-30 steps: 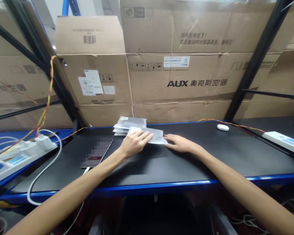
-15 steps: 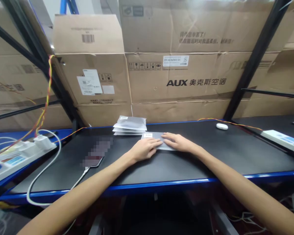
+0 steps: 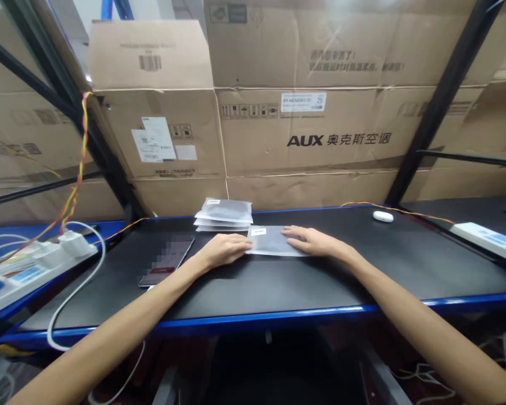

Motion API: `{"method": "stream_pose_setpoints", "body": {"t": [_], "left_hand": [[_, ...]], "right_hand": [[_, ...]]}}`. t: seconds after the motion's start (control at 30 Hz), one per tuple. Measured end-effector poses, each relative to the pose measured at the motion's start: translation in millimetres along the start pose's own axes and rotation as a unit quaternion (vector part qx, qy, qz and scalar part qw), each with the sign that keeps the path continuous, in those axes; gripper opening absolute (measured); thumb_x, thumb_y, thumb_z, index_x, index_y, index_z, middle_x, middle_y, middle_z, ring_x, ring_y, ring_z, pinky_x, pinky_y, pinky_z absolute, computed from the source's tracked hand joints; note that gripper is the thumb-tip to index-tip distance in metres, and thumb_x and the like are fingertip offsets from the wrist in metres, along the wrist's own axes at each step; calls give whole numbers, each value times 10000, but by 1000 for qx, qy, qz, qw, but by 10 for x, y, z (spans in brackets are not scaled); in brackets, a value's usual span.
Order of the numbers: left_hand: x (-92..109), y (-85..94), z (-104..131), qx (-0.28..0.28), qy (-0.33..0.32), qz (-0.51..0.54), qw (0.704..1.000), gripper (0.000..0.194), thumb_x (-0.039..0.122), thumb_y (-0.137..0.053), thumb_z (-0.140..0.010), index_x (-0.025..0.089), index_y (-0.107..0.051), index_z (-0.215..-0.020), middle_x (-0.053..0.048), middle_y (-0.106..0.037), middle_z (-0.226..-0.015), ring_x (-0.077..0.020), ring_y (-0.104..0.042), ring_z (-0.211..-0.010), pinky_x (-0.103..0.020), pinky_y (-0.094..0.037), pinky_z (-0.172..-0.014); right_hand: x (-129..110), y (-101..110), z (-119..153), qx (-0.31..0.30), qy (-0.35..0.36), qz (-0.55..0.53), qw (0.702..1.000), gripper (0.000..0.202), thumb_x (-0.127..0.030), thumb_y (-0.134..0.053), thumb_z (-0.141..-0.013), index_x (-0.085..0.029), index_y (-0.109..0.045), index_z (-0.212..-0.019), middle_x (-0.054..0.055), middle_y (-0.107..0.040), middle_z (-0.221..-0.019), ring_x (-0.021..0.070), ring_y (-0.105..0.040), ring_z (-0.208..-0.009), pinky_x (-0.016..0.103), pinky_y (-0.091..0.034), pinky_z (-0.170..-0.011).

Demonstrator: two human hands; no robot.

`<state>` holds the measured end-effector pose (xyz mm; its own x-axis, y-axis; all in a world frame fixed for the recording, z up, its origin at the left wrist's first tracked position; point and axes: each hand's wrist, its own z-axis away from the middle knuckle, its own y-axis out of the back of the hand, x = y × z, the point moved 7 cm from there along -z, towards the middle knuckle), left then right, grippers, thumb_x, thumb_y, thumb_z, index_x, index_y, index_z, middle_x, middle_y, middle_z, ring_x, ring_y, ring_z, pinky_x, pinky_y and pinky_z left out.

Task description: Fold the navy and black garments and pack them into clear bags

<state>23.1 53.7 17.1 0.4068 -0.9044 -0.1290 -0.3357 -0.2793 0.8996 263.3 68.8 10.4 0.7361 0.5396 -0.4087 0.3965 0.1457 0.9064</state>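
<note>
A frosted, translucent plastic bag [image 3: 272, 243] with a small white label at its upper left lies flat on the black tabletop [image 3: 270, 287]. At its left edge is my left hand [image 3: 226, 249], palm down, fingers stretched toward the bag and touching its border; the thumb is partly hidden. My right hand [image 3: 314, 242] rests on the bag's right part with its fingers extended and slightly apart. What the bag contains cannot be made out. Just behind and to the left stands a small stack of similar frosted bags [image 3: 224, 214].
A phone [image 3: 168, 261] with a white cable lies left of my left forearm. White power strips [image 3: 42, 267] sit at the far left and right. A small white case [image 3: 383, 216] is at the back right. Large cardboard boxes [image 3: 253, 135] and black shelf posts [image 3: 442, 95] stand behind.
My left hand has slid left from the bag's surface to its left edge, uncovering more of it. My right hand has shifted slightly right, still on the bag.
</note>
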Motion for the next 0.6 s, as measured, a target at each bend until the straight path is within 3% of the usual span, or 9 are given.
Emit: {"method": "stream_pose_setpoints", "body": {"t": [0.23,0.37,0.6], "left_hand": [[83,17,-10,6,-24,-58,998,226,192,-423,-999,188,-641,-1057,-66,-743,-1094,-184,-728,-953,-259,-579,-746],[52,-30,-12,-7,13,-45,999,230,202,-405,-997,204,-631,-1035,-51,-746,-971,-155,-725,-863,-232,-557,-734],[44,-88,-38,-7,49,-30,998,179,248,-436,-988,191,-598,-937,-31,-713,-797,-148,-703,-716,-212,-518,-643]], "right_hand": [[-54,44,11,21,2,27,999,509,-398,-463,-931,-232,-560,-1403,67,-521,-1473,324,-432,-1390,512,-327,-1160],[-343,-34,28,72,93,29,993,443,-313,-436,-940,-222,-617,-1333,82,-602,-1392,282,-535,-1308,477,-390,-1125],[-851,-356,-47,120,211,94,966,362,-370,-477,-977,-238,-643,-1270,85,-659,-1308,254,-582,-1246,425,-446,-1081]]}}
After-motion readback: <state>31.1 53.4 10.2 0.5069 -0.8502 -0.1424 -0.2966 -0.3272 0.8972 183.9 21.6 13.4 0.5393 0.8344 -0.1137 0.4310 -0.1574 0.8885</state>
